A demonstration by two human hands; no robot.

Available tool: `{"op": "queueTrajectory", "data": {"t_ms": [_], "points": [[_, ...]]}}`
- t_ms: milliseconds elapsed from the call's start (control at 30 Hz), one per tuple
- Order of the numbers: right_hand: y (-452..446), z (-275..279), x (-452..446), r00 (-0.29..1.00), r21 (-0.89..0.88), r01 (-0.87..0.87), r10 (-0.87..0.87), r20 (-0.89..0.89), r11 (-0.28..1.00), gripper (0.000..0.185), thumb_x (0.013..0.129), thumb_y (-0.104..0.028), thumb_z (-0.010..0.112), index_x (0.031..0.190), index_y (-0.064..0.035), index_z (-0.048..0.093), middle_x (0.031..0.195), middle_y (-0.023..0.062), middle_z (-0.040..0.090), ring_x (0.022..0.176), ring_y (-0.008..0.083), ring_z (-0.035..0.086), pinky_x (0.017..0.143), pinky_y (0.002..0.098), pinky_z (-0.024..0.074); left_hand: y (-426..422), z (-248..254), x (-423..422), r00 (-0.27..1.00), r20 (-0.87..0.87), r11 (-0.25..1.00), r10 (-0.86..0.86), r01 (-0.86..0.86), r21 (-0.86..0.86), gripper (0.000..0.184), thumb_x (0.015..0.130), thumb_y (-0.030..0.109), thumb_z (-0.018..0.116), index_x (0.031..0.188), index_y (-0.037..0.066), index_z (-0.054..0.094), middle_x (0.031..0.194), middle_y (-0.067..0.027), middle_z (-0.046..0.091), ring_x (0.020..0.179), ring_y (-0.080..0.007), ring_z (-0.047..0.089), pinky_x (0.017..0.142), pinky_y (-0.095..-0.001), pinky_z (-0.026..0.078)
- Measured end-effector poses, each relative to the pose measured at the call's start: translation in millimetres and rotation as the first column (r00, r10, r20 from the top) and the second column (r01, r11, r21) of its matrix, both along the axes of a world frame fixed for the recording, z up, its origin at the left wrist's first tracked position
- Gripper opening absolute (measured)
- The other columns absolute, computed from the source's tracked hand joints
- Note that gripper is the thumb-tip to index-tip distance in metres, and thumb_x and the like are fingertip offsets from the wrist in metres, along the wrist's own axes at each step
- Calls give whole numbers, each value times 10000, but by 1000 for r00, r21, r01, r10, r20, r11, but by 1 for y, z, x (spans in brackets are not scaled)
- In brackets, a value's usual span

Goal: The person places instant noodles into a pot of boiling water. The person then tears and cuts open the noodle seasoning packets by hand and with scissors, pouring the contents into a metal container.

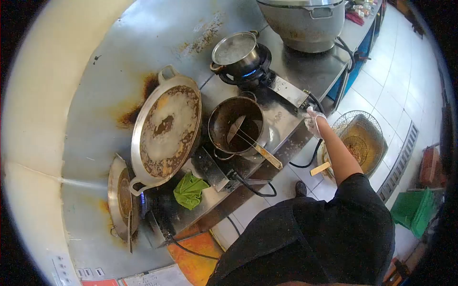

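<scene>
In the head view, the right hand [313, 122], in a clear glove, reaches to the front end of a burner [288, 91] on the metal table [312, 66]. Its fingers are curled at the control end; I cannot tell whether they are clamped on it. The left hand is out of sight.

At the far end of this burner, a small pot [240, 67] of cloudy liquid stands above a blue flame [249, 74]. Beside it, nearer the person, is a dark pan [222, 120], with a ladle [237, 127] lying in it and its handle jutting over the rim. Left of that, a wide two-handled pan [135, 143] holds brownish, foamy liquid. A crumpled green cloth [190, 191] lies on the table just beside it, and a shallower pan [115, 193] sits in the lower left. A large lidded pot [305, 28] stands at the top. Below the forearm, a wire basket [355, 116] rests in a container [380, 151].
</scene>
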State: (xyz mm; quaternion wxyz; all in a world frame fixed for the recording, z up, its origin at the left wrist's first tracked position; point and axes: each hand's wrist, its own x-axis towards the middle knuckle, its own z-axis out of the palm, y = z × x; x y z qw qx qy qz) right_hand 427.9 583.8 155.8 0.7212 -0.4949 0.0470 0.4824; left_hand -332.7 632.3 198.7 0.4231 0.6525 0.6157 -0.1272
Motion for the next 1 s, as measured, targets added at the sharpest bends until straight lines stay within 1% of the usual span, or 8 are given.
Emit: {"op": "queueTrajectory", "data": {"t_ms": [200, 333, 433, 567, 633, 700, 767, 1000], "points": [[-60, -15, -86, 999, 214, 22, -16, -29, 977, 406, 980, -506, 599, 1193, -162, 625, 952, 57, 619, 854, 220, 588, 777, 379, 457, 39, -16, -30, 971, 119, 974, -206, 191, 126, 287, 998, 274, 595, 849, 35, 535, 739, -71, 502, 741, -170, 524, 674, -379, 455], [-98, 87, -214, 977, 139, 121, -94, -191, 983, 573, 992, -551, 542, 1422, -171, 547, 1345, 162, 530, 1155, 343, 546, 924, 485, 473, 82, -11, 14, 794, 342, 853, -503, 393, 343, 290, 999, 280, 595, 850, 38, 533, 736, -66, 500, 742, -164, 523, 672, -376, 455], [-113, 131, -289, 944, 74, 223, -196, -267, 972, 611, 999, -564, 518, 1463, -169, 472, 1430, 179, 480, 1191, 361, 542, 955, 520, 456, 50, 51, 130, 625, 639, 884, -448, 416, 213, 288, 949, 291, 702, 1030, 29, 617, 827, -42, 569, 754, -143, 508, 706, -334, 471], [-131, 103, -361, 970, -13, 199, -199, -137, 980, 629, 962, -564, 598, 1412, -136, 497, 1326, 170, 556, 1148, 320, 571, 933, 497, 485, -39, 150, 227, 314, 657, 661, -686, 645, 382, 451, 836, 247, 798, 1157, 29, 567, 972, -88, 561, 874, -199, 557, 811, -341, 479], [-146, 91, -382, 979, 59, 156, -147, -144, 986, 357, 975, -409, 649, 1191, -128, 606, 999, 82, 629, 936, 229, 635, 800, 365, 527, -82, 142, 244, 304, 592, 631, -746, 607, 483, 525, 801, 240, 805, 1190, 30, 522, 1061, -124, 556, 925, -258, 568, 836, -373, 481], [-155, 118, -415, 935, 122, 338, -319, -156, 933, 275, 985, -342, 637, 1160, -131, 621, 938, 53, 635, 840, 194, 635, 743, 313, 521, -110, 133, 256, 295, 544, 601, -785, 576, 554, 567, 776, 227, 803, 1207, 33, 491, 1117, -151, 552, 961, -305, 574, 853, -399, 482], [-180, 119, -433, 943, 5, 311, -309, 125, 950, 236, 1011, -332, 561, 1142, -153, 640, 966, 34, 622, 871, 160, 593, 727, 358, 483, -131, 105, 260, 297, 522, 589, -799, 559, 583, 574, 762, 209, 792, 1208, 38, 474, 1140, -168, 548, 983, -342, 578, 862, -419, 484], [-307, 103, -474, 837, -245, 510, -542, -83, 825, 210, 994, -243, 509, 1107, -113, 629, 1036, 65, 611, 893, 186, 559, 756, 384, 463, -246, 85, 274, 218, 395, 408, -893, 762, 503, 414, 823, 275, 758, 1070, 63, 503, 1046, -145, 528, 935, -314, 569, 794, -428, 467]]}}
